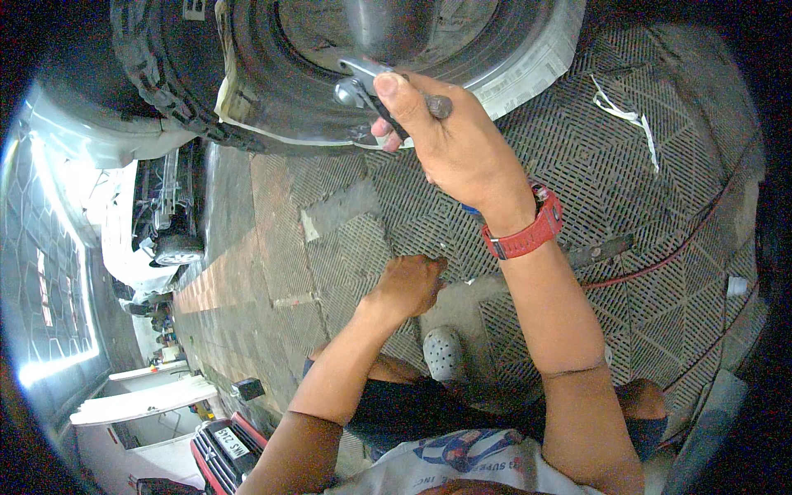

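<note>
My right hand [462,140] is raised in front of a wheel and wrapped round a metal hand tool [356,89]. The tool has a rounded silver head, a flat grey arm and a dark knob-like end; its exact kind cannot be made out. Behind it, the wheel rim [272,91] is grey, with printed paper [528,78] tucked round its edge and a knobbly black tyre [153,82] at the left. Lower down, my left hand [408,285] is closed with curled fingers, near my knee; whether it holds anything is hidden.
Ribbed floor mats [577,157] cover the ground. A white strip [631,120] and a red hose [660,266] lie on them at the right. My shoe [444,355] is below my left hand. Further left are a white vehicle [136,223] and a red-and-black car front [227,454].
</note>
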Action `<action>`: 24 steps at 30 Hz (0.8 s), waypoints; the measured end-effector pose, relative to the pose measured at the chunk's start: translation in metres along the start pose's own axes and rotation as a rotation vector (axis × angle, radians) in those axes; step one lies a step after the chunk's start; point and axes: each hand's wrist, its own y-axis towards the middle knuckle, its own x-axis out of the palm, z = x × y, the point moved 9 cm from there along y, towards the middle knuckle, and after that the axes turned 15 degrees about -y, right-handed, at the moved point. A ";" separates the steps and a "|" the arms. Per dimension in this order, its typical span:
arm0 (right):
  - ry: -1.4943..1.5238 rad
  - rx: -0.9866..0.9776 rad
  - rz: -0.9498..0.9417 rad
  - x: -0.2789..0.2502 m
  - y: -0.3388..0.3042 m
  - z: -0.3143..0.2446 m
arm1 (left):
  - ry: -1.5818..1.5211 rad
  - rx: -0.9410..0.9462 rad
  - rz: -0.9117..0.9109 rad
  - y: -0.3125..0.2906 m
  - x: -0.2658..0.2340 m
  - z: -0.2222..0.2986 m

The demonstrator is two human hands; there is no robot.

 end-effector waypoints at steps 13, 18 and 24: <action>0.317 0.245 0.037 0.004 0.021 0.009 | 0.005 0.071 0.082 0.000 0.007 -0.006; 0.173 0.380 0.010 0.014 0.004 0.060 | 0.004 0.073 0.051 0.001 0.006 -0.003; 0.038 0.456 0.101 -0.003 -0.016 0.108 | 0.038 0.089 0.049 0.000 0.004 0.002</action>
